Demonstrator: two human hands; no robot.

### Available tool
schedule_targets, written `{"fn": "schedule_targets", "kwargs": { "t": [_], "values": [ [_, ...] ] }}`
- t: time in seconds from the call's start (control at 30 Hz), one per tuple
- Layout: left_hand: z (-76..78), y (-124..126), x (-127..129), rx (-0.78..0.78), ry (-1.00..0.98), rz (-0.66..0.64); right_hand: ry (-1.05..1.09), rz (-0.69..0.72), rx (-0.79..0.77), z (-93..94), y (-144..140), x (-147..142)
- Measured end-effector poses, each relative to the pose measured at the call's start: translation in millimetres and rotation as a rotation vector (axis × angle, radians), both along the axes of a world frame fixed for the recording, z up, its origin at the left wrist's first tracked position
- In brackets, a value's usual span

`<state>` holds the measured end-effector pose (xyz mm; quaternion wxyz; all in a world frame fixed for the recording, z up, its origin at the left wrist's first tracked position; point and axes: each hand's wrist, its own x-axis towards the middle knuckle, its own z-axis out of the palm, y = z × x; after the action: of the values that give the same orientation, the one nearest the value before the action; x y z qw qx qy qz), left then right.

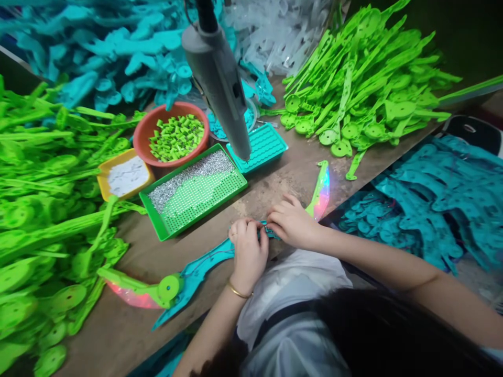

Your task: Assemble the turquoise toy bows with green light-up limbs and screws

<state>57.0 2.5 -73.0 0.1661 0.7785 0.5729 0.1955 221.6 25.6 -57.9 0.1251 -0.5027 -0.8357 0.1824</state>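
Note:
A long curved blue plastic toy shell (210, 256) lies across the front of the table, with a thin reddish wire running along it. At its left end sits a green piece with a round hub (170, 288) and a clear, red-glowing blade (133, 296). Another green piece with a clear, multicoloured glowing blade (323, 193) is at the right end. My left hand (249, 248), with a bangle at the wrist, is closed over the shell's middle. Beside it my right hand (293, 222) pinches at the same spot, fingertips close together. Any small thing between the fingertips is hidden.
A grey electric screwdriver (220, 84) hangs above the table. Behind my hands stand a green tray of screws (196, 233), a teal tray (261, 149), a red bowl (137, 139) of small green pieces and a yellow dish (102, 180). Green part piles (377, 89) and blue ones (118, 47) surround these.

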Motion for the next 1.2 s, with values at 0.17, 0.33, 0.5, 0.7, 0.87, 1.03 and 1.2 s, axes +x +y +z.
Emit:
{"fn": "schedule_targets", "kwargs": {
  "t": [0.17, 0.33, 0.5, 0.7, 0.87, 1.03, 1.2],
  "values": [
    [2.5, 0, 1, -0.034, 0.038, 0.012, -0.021, -0.007, 0.005, 2.9, -5, 9],
    [4.6, -1, -1, -0.046, -0.018, -0.044, -0.038, -0.006, 0.113, 0.4, -17, 21],
    [9.2, -1, -2, -0.086, 0.003, -0.117, -0.027, -0.042, 0.157, -6.5, -23, 26],
    [11.8, 1, 1, -0.091, 0.115, -0.154, -0.031, -0.066, 0.102, -5.6, -25, 26],
    [10.0, 1, 0, -0.109, 0.147, -0.172, -0.064, -0.065, 0.099, -7.1, -26, 26],
    [8.6, 1, 1, -0.099, 0.141, -0.163, -0.185, -0.05, 0.084, -4.8, -28, 21],
    [11.2, 3, 0, -0.138, 0.09, -0.15, -0.229, -0.034, 0.068, 3.7, -26, 23]
  ]
}}
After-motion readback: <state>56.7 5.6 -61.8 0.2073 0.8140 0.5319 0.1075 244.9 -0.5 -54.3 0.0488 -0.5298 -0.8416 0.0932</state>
